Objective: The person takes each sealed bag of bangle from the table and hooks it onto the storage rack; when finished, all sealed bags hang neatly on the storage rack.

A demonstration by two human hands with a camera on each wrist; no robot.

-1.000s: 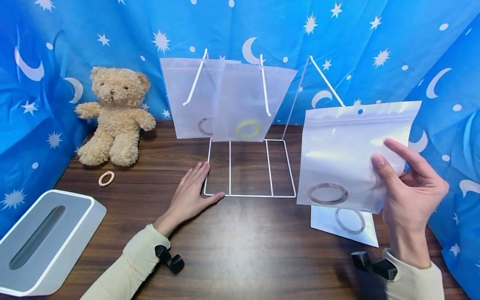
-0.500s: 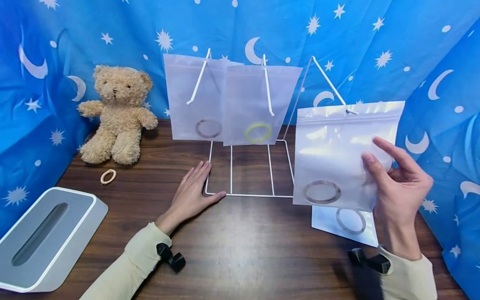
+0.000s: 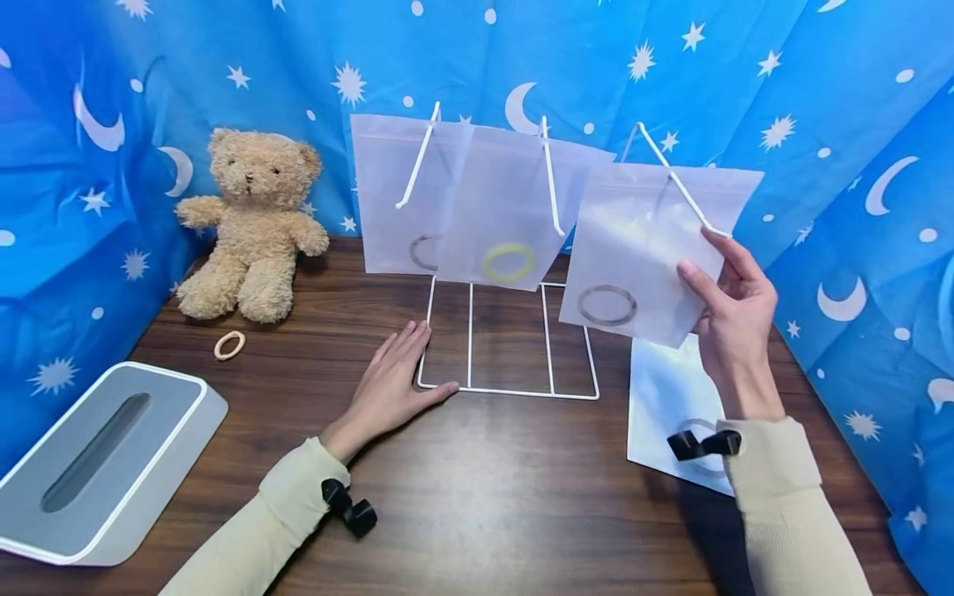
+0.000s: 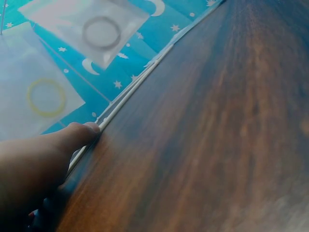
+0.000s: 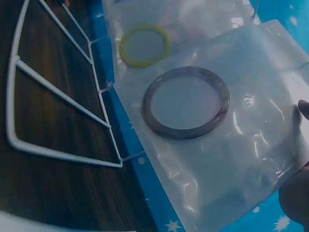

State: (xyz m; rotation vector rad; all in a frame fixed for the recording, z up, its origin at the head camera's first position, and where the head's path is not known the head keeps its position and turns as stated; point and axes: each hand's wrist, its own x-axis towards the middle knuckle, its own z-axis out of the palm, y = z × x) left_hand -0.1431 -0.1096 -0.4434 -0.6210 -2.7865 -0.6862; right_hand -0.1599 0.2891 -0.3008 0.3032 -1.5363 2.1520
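My right hand (image 3: 738,327) pinches the right edge of a translucent zip bag (image 3: 652,257) holding a dark brown bangle (image 5: 186,131). The bag is on the right prong (image 3: 687,195) of a white wire rack (image 3: 471,335), well up from the prong's tip. On the left prong hangs a bag (image 3: 391,190) with a brownish bangle, partly covered by the bag (image 3: 495,199) on the middle prong, which contains a yellow bangle (image 3: 509,262). Fingers extended, my left hand (image 3: 389,377) rests at the front left corner of the rack's base; its thumb touches the wire in the left wrist view.
Another bag (image 3: 652,414) with a bangle lies on the wooden table (image 3: 477,488) below my right hand, partly hidden by the wrist. At left are a teddy bear (image 3: 253,223), a beige ring (image 3: 229,345) and a grey-white tissue box (image 3: 104,463). Blue curtains surround the table.
The right hand has carried the bag onto the right prong and pushed it back along it, up and away. The left hand stays on the rack. The head view has shifted slightly.
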